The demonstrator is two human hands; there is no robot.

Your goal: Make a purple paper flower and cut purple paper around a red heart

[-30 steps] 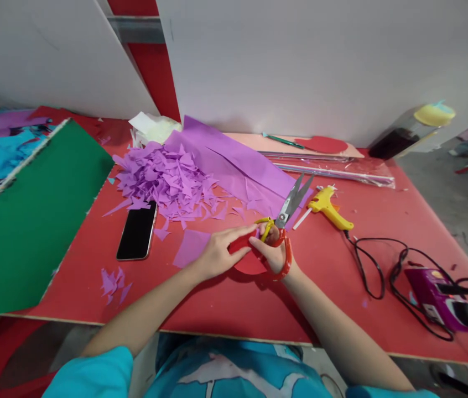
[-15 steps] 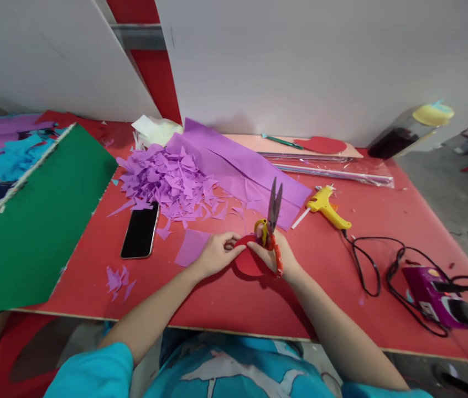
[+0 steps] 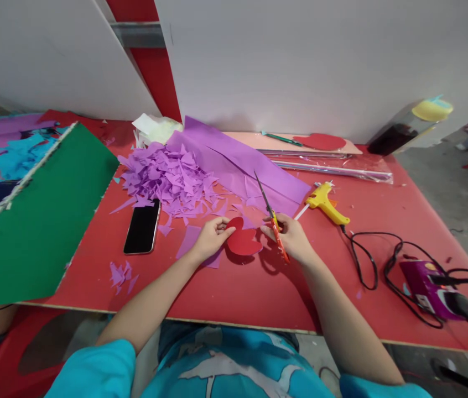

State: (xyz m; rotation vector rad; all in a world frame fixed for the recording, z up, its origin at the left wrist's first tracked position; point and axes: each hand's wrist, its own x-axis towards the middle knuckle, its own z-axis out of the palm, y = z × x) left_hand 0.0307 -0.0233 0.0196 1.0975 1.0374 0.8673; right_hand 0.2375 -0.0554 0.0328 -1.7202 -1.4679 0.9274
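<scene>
My left hand (image 3: 211,237) pinches the edge of a red heart-like paper cutout (image 3: 243,240) with rounded lobes, held just above the red table. In my right hand (image 3: 294,236) is a pair of scissors (image 3: 274,225) with orange and yellow handles, its blades pointing up and away from me. The right fingertips are close to the cutout's right edge; whether they touch it I cannot tell. Beneath my left hand lies a piece of purple paper (image 3: 188,240). A heap of purple paper scraps (image 3: 167,177) sits beyond it.
A black phone (image 3: 141,229) lies left of my hands, beside a green board (image 3: 43,221). On the right are a yellow glue gun (image 3: 327,203), its cable, and a purple power box (image 3: 431,290). A bottle (image 3: 410,127) with a yellow lid stands at the back right.
My right hand has moved off the red cutout to the right, and the scissors have turned to tilt leftward. The left hand still holds the cutout, now showing its lobed outline.
</scene>
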